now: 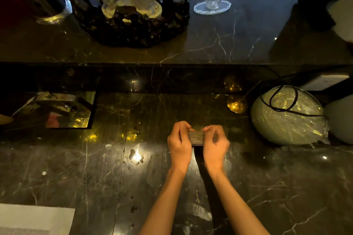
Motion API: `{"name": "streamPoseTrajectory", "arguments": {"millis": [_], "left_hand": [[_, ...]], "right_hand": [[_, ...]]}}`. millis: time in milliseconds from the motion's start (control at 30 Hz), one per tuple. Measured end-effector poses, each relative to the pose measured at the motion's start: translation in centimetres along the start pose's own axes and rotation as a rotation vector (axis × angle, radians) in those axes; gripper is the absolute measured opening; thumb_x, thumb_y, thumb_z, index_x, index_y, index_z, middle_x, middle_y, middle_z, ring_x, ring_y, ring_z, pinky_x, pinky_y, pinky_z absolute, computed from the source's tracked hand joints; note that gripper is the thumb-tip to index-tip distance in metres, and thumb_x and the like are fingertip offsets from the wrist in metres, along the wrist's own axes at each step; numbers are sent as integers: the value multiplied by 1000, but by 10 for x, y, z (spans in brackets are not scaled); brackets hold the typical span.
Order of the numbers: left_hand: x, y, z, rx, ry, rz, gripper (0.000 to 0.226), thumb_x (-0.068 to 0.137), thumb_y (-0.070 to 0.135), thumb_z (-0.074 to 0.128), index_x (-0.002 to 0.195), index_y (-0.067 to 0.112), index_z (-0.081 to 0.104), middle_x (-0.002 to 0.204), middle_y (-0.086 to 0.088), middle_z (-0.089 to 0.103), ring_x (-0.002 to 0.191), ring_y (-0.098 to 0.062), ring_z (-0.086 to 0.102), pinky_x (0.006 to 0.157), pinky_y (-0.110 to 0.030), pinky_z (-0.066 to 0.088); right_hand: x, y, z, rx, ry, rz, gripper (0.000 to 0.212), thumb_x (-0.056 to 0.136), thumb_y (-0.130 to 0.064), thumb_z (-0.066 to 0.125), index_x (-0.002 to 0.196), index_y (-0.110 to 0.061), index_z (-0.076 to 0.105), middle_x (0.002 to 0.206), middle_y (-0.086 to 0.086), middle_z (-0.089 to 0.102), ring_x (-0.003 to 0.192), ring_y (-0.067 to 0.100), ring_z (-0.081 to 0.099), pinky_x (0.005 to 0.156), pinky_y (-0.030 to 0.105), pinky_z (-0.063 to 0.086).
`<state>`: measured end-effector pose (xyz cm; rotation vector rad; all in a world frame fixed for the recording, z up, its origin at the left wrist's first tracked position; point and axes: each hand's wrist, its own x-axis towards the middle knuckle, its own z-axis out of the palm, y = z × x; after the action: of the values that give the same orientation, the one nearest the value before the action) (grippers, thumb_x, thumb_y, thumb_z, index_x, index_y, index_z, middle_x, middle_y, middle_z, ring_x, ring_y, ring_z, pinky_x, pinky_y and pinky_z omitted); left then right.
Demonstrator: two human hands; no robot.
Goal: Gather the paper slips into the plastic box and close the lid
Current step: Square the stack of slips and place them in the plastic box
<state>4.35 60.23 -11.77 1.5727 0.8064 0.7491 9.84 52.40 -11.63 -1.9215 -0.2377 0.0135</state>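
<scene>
A small ribbed plastic box (196,138) sits between both hands just above the dark marble counter, near the middle of the view. My left hand (180,144) clasps its left end with the fingers curled over the top. My right hand (214,146) grips its right end the same way. The fine parallel lines on the box face me. No loose paper slips show on the counter. The hands hide the top of the box, so I cannot tell whether its lid is closed.
A round plastic-wrapped bundle (288,114) with a black cable lies to the right. A mirrored tray (63,109) sits at left. On the raised ledge behind stand a coral ornament on a dark base (131,23) and a clear glass funnel (212,5). A white mat (32,219) lies at bottom left.
</scene>
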Motion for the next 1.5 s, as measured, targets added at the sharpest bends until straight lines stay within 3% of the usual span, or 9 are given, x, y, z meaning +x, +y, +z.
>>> {"name": "streamPoseTrajectory", "arguments": {"millis": [300, 433, 533, 767, 933, 1200, 1300, 1400, 1500], "left_hand": [[-6, -9, -1, 125, -18, -73, 22, 99, 18, 43, 82, 18, 58, 70, 12, 59, 65, 3, 61, 55, -4, 41], [-10, 8, -3, 229, 62, -133, 22, 89, 30, 43, 74, 26, 59, 59, 9, 56, 56, -3, 59, 51, -13, 41], [-23, 20, -15, 541, 90, -144, 27, 87, 31, 46, 76, 18, 67, 65, -6, 69, 60, -24, 63, 57, -30, 43], [-80, 89, -67, 829, -239, -202, 35, 81, 39, 39, 66, 19, 63, 67, 3, 63, 68, -22, 61, 70, -37, 50], [-139, 145, -78, 969, -448, -67, 37, 78, 37, 41, 60, 13, 60, 68, -6, 69, 67, -28, 66, 68, -39, 53], [-235, 196, -39, 1172, -709, 56, 44, 84, 43, 40, 85, 11, 71, 91, -12, 73, 87, -34, 69, 77, -40, 48], [-247, 218, -34, 858, -766, -184, 60, 91, 62, 35, 94, 16, 73, 97, -8, 73, 87, -25, 67, 85, -40, 52], [-277, 231, -42, 220, -539, -400, 54, 92, 65, 43, 104, 17, 64, 84, -4, 68, 70, -16, 65, 61, -32, 54], [-343, 220, -38, 72, -532, -501, 61, 88, 67, 50, 134, 27, 46, 119, -5, 68, 102, -18, 70, 78, -32, 61]], "right_hand": [[-5, 1, -5, -34, -92, 117, 22, 95, -16, 48, 80, -29, 59, 69, -12, 62, 66, 0, 63, 56, 16, 46], [-11, -19, -10, -39, -98, 254, 18, 92, -7, 53, 76, -11, 60, 70, 7, 62, 64, 16, 56, 59, 31, 41], [-37, -34, -24, -54, -129, 429, 24, 94, -10, 49, 71, -14, 57, 75, 7, 60, 76, 23, 56, 62, 31, 35], [-117, -76, -113, -4, -661, 611, 48, 99, -56, 37, 101, -19, 67, 94, 6, 74, 88, 19, 73, 68, 28, 56], [-146, -110, -196, -76, -1076, 399, 27, 95, -41, 59, 116, -24, 65, 100, -9, 73, 94, 7, 69, 84, 32, 56], [-208, -118, -299, 153, -988, 552, 18, 93, -20, 66, 111, -16, 68, 92, -3, 79, 85, 8, 76, 67, 19, 57], [-219, -105, -333, 261, -933, 651, 29, 92, -21, 68, 119, -11, 64, 104, 4, 79, 97, 15, 76, 74, 26, 59], [-222, -92, -364, 381, -827, 713, 32, 91, -25, 69, 121, -14, 64, 109, 4, 78, 102, 18, 74, 85, 36, 60], [-225, -83, -387, 414, -746, 670, 32, 91, -28, 67, 121, -17, 65, 110, 2, 78, 102, 18, 75, 84, 35, 60]]}}
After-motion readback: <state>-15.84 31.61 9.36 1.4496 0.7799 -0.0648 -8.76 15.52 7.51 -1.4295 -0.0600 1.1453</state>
